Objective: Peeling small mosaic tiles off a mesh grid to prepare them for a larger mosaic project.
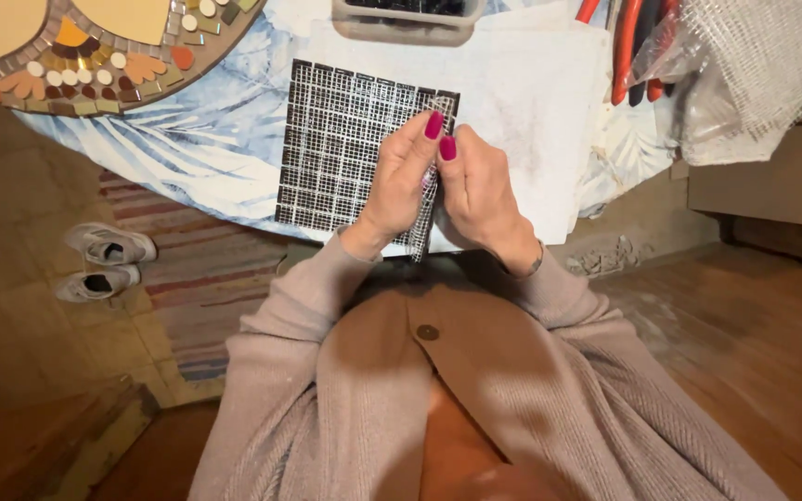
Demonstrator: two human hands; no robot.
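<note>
Warm, fairly dim indoor light from above. Brightest on the white paper sheet (531, 102) on the worktop; soft shadows under the hands and across the beige ribbed cardigan (512, 390). Wide-angle bending at edges; slight softness throughout.

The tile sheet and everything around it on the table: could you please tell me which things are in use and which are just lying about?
In use:
- tile sheet, black tiles on mesh
- mesh strip, pinched between both hands
- left hand
- right hand

Lying about:
- round mosaic
- red-handled pliers
- bagged mesh
- grey tray
- white shoes on the floor
</note>
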